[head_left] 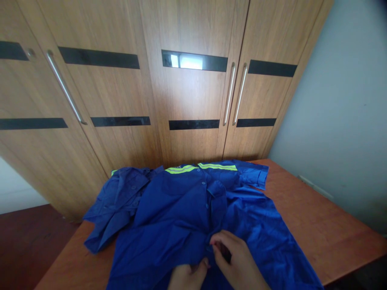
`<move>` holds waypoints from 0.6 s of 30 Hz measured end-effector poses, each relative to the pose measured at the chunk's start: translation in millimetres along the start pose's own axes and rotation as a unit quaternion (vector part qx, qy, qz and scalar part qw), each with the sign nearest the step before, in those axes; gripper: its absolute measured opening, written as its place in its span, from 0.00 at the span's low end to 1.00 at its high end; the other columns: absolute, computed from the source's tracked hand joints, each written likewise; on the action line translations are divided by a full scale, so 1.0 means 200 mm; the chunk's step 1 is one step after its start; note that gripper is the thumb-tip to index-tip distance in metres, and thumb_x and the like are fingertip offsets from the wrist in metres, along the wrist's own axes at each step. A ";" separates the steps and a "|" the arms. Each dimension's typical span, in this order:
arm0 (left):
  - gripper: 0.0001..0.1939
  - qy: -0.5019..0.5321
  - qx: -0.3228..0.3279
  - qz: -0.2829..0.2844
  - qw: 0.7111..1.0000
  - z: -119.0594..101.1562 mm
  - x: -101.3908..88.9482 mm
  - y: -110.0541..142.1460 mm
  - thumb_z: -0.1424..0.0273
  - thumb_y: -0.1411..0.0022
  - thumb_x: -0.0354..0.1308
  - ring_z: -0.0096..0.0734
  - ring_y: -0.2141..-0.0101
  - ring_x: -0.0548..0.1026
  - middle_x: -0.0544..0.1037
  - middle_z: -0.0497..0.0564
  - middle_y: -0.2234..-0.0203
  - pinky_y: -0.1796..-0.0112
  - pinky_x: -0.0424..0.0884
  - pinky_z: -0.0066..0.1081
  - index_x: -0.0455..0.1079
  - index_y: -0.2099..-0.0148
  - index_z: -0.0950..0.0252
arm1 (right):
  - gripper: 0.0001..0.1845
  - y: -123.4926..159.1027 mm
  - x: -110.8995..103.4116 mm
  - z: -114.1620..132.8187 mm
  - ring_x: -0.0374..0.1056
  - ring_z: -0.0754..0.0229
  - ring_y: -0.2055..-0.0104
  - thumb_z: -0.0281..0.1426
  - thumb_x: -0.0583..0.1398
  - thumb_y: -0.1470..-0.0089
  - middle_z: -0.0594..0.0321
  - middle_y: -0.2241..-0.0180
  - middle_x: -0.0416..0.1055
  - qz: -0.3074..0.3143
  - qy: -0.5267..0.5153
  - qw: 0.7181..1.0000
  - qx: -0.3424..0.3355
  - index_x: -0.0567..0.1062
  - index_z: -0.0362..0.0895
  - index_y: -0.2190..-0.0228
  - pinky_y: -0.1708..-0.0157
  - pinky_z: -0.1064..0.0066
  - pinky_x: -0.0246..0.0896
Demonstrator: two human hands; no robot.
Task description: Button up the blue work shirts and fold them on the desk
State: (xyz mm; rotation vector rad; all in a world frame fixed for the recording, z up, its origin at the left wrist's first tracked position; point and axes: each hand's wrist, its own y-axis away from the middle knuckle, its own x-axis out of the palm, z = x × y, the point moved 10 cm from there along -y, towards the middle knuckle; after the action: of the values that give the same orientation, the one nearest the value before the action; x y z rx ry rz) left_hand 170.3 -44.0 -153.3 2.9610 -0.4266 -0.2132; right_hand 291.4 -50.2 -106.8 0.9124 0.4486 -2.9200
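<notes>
Wooden wardrobe point(193, 92) behind table point(305, 217). Blue shirt point(178, 205) spread on tabletop, crumpled blue garment point(121, 197) beside it. Right hand point(236, 257) pinches the shirt's front edge, fingertips together; left hand point(189, 276) lower, at the cloth, finger closure unclear.

No readable text, labels, numbers or signs

A wooden wardrobe point(193, 94) with black strips point(98, 57) and metal handles point(229, 94) stands behind a reddish table point(298, 207), beside a wall point(341, 108).
</notes>
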 end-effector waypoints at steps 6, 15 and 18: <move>0.15 0.226 -0.055 0.040 0.972 0.05 0.07 0.01 0.64 0.52 0.62 0.46 0.58 0.77 0.82 0.53 0.70 0.49 0.67 0.44 0.78 0.62 0.66 | 0.10 -0.03 -0.02 -0.03 0.64 0.64 0.73 0.23 0.53 0.48 0.66 0.74 0.68 -0.006 -0.024 0.999 0.031 0.73 0.45 0.68 0.72 0.75 0.57; 0.10 0.098 -0.092 -0.014 0.991 0.05 0.00 0.02 0.65 0.55 0.61 0.41 0.66 0.77 0.80 0.52 0.75 0.58 0.72 0.39 0.77 0.70 0.67 | 0.11 -0.03 0.01 0.01 0.63 0.65 0.74 0.22 0.53 0.50 0.67 0.75 0.67 0.016 -0.004 1.000 0.013 0.73 0.45 0.70 0.73 0.75 0.55; 0.10 0.066 -0.096 -0.024 0.993 0.05 -0.02 0.03 0.65 0.55 0.61 0.41 0.68 0.77 0.79 0.52 0.76 0.60 0.72 0.38 0.76 0.72 0.66 | 0.11 -0.03 0.00 0.01 0.63 0.65 0.74 0.22 0.53 0.50 0.68 0.76 0.67 0.015 -0.013 1.000 0.013 0.73 0.45 0.70 0.73 0.76 0.55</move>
State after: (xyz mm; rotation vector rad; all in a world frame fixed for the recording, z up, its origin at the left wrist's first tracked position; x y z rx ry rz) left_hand 163.7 -49.1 -161.3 2.7781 -0.3013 -0.0593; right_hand 288.9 -44.5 -102.8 0.8752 0.3940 -2.9142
